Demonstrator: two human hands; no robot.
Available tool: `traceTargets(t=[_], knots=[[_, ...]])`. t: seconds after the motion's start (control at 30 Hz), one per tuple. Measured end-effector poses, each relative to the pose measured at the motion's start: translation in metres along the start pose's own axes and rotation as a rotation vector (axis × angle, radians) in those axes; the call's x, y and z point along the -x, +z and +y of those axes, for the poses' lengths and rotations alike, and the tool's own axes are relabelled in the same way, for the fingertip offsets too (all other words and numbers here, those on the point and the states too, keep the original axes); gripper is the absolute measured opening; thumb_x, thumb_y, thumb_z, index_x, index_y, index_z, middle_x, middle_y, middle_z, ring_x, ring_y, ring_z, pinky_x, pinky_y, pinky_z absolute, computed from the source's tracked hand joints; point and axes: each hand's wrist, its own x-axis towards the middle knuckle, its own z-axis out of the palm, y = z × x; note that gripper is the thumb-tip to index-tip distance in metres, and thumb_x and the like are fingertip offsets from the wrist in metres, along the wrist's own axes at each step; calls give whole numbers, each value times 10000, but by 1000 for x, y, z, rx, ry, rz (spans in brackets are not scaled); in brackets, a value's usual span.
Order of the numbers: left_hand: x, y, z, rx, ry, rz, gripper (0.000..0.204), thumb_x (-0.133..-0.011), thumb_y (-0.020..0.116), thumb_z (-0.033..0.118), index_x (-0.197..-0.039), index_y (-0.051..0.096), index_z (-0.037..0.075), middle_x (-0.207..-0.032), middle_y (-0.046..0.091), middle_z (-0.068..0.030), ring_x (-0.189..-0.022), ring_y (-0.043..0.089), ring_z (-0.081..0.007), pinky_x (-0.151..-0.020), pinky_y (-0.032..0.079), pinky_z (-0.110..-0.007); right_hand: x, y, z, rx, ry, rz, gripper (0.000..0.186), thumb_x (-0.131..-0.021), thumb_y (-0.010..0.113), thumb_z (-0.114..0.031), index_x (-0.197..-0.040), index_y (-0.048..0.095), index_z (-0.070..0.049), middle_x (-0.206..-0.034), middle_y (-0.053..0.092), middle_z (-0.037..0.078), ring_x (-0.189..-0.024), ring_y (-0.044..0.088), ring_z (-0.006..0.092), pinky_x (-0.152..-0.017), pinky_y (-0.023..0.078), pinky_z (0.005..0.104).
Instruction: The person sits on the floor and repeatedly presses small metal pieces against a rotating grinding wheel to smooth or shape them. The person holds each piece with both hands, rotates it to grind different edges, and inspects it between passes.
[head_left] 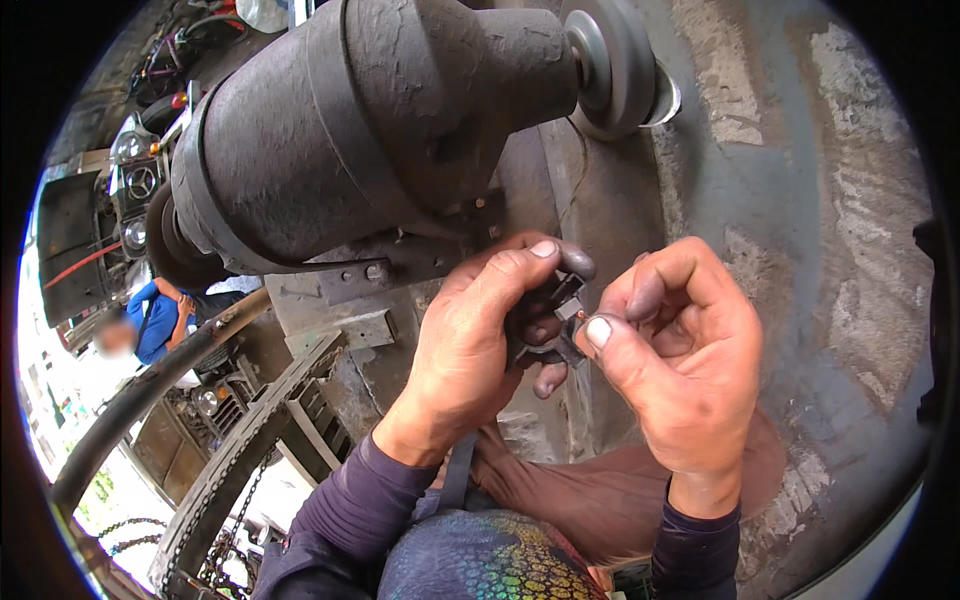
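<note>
My left hand (pixel 465 315) is closed around a small dark holder (pixel 540 350) with curved arms, its thumb on top and fingers curled beneath. A small grey block (pixel 569 308) sits at the side of this holder that faces my other hand. Beside the block, a thin coppery wire end (pixel 581 315) shows at the thumb tip of my right hand (pixel 695 350). That hand is closed in a pinch at the wire, its other fingers curled in. My fingers cover much of the holder.
A large dark bench grinder (pixel 290 130) stands just beyond my hands, its grinding wheel (pixel 615 65) at the right end. Left lie a bent pipe (pixel 150 385), a metal beam (pixel 245 440) and a chain (pixel 240 500). A person in blue (pixel 160 320) is farther left, near vehicle parts.
</note>
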Motion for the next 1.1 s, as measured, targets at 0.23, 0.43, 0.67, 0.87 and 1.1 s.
traceTargets(t=[0.23, 0.43, 0.67, 0.87, 1.1], knots=[[-4, 2, -6, -270, 154, 72, 282, -986, 685, 229, -1183, 672, 28, -887, 659, -17, -634, 553, -47, -491, 425, -212, -11, -4, 7, -211, 35, 95, 209, -867, 699, 76, -972, 542, -12, -884, 614, 31, -754, 563, 48, -673, 470, 191], [-15, 5, -11, -435, 220, 136, 294, -977, 723, 250, -1162, 695, 23, -839, 674, 6, -636, 535, -19, -510, 398, -187, -20, -5, 10, -302, 145, 136, 191, -903, 698, 9, -1029, 555, 7, -892, 631, 50, -783, 623, 90, -720, 544, 227], [-35, 7, -3, -551, 315, 174, 272, -981, 715, 248, -1079, 717, -5, -878, 715, -21, -814, 625, -69, -705, 511, -240, -40, -12, 15, -349, 203, 93, 187, -967, 677, -42, -1111, 659, 76, -978, 711, 115, -819, 674, 116, -704, 595, 253], [-52, 13, -2, -575, 325, 225, 254, -974, 714, 225, -1070, 735, -9, -899, 737, -51, -844, 647, -88, -745, 528, -254, -54, -21, 19, -302, 211, 107, 190, -955, 683, -18, -1110, 657, 89, -995, 726, 142, -822, 709, 164, -746, 620, 284], [-63, 21, -5, -470, 328, 312, 295, -978, 709, 268, -1084, 739, -6, -908, 741, -62, -804, 657, -88, -701, 529, -240, -69, -20, 17, -226, 208, 150, 197, -930, 724, -12, -1092, 675, 90, -959, 736, 121, -797, 691, 130, -724, 575, 235]])
